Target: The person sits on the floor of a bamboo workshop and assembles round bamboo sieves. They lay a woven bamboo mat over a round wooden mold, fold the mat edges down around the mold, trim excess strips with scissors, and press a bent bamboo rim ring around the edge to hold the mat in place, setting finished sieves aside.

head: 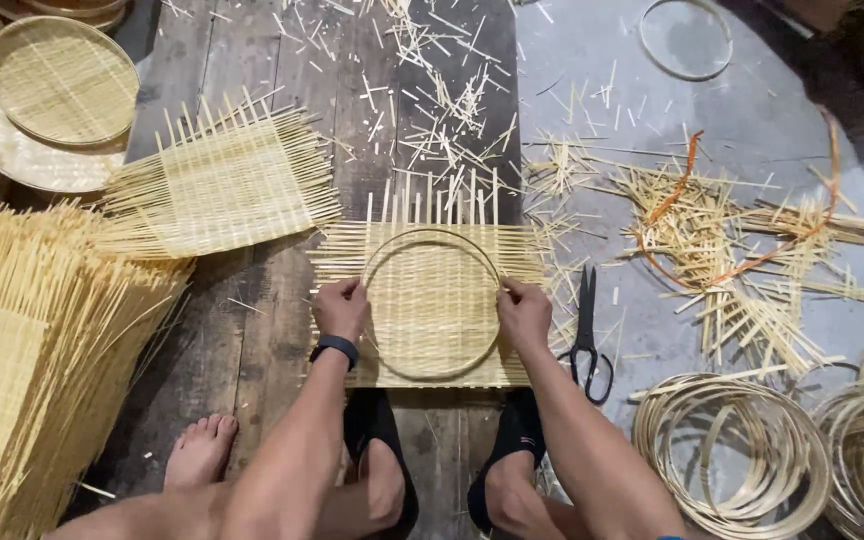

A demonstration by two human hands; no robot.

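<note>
Clutter rings the work on every side: a tall stack of woven bamboo mats [22, 360] fills the near left, another loose mat [217, 180] lies tilted on the plank floor [252, 330] beyond it, and finished round trays [52, 90] sit nested in the far left corner. Bamboo offcuts [442, 100] are scattered across the boards ahead, with a heap of trimmed strips [732, 260] to the right. Black scissors [587, 335] lie just beside the right edge of the work, and coils of bamboo hoops [732, 450] rest near the right. A single hoop [685, 38] lies well apart at the top. In the middle, a square woven mat [432, 300] lies flat, with a round bamboo ring [430, 238] laid on it. The left hand [340, 308], a dark band on its wrist, closes its fingers on the ring's left side; the right hand [524, 312] grips the ring's right side, so the ring spans between both grips. Two feet in dark sandals [512, 430] pin the mat's near edge.
</note>
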